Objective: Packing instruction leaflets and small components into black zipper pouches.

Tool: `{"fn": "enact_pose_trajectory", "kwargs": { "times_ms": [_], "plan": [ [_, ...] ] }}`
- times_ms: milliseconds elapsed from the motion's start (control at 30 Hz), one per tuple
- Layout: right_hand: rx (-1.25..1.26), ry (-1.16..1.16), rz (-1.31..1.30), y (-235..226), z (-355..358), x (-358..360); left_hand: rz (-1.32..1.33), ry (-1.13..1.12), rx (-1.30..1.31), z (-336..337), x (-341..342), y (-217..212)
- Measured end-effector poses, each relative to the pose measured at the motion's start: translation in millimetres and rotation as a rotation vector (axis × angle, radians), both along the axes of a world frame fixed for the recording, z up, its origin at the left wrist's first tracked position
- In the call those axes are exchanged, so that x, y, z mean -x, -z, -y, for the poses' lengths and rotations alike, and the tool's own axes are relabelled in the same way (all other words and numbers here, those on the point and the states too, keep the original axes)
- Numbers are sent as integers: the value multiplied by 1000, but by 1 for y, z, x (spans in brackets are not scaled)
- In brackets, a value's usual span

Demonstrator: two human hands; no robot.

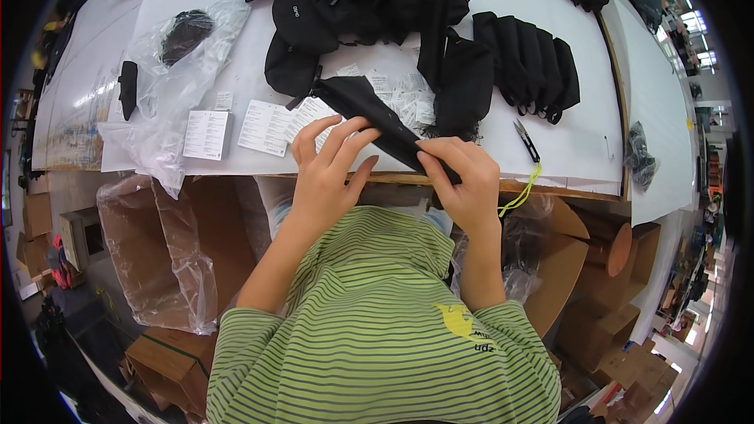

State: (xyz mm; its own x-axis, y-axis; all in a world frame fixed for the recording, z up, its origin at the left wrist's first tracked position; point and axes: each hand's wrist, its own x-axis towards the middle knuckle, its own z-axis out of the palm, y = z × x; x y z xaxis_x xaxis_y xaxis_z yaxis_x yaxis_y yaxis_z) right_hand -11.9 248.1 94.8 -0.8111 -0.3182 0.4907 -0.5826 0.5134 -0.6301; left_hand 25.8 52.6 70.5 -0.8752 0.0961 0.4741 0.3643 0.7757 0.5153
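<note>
A long, folded black fabric piece (pixel 365 104) lies slantwise at the table's near edge, between my hands. My right hand (pixel 469 180) pinches its lower right end between thumb and fingers. The fingertips of my left hand (pixel 330 169) rest on its near edge, with the fingers spread and the thumb standing apart. Beside the left hand are printed white cards (pixel 265 127) and another stack of white cards (pixel 207 135). Small white labels (pixel 410 98) lie scattered just beyond the fabric. Thread snips (pixel 528 141) with a yellow-green cord (pixel 518 195) lie right of my right hand.
A heap of black fabric goods (pixel 353 4) covers the table's far middle, and a row of black pieces (pixel 534 67) lies at right. Clear plastic bags (pixel 169 82) spread over the left side. Below the table edge stand a plastic-lined carton (pixel 228 228) and more cardboard boxes (pixel 601 330).
</note>
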Motion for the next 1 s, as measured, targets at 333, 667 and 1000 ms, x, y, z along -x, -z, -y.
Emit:
{"fn": "enact_pose_trajectory", "kwargs": {
  "times_ms": [333,667,1000],
  "plan": [
    [54,-119,89,0,-1,-5,-118,107,44,12,-8,7],
    [122,-142,208,5,-6,-8,-42,158,-60,4,-12,8],
    [216,-177,484,11,-14,-17,16,176,-43,2,-20,9]
  ]
}}
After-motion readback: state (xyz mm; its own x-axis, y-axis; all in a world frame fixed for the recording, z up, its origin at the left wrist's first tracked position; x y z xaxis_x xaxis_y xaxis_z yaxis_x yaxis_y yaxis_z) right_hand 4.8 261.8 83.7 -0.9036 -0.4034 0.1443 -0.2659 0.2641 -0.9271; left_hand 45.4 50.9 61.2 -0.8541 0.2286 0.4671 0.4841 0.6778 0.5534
